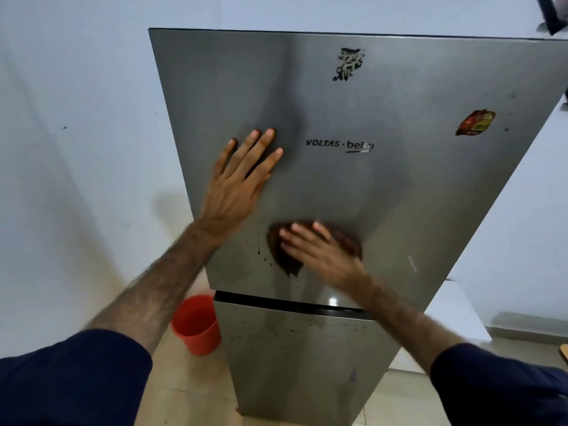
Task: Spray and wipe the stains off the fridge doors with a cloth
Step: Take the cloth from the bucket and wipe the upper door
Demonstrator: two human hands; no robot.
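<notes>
A brown cloth (316, 247) is pressed flat on the top fridge door (399, 186) under the right hand (319, 250), fingers spread, not pinched around it. The left hand (242, 179) is laid open on the door, with nothing held. Dark spots (261, 250) are seen just beside the cloth. They could be smeared wider if rubbed dry. The lower door (292, 358) is spotted too and could be missed.

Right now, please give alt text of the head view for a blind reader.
The right hand presses a brown cloth on the upper fridge door, beside dark stains; the left hand lies flat above. A red bucket stands on the floor.
</notes>
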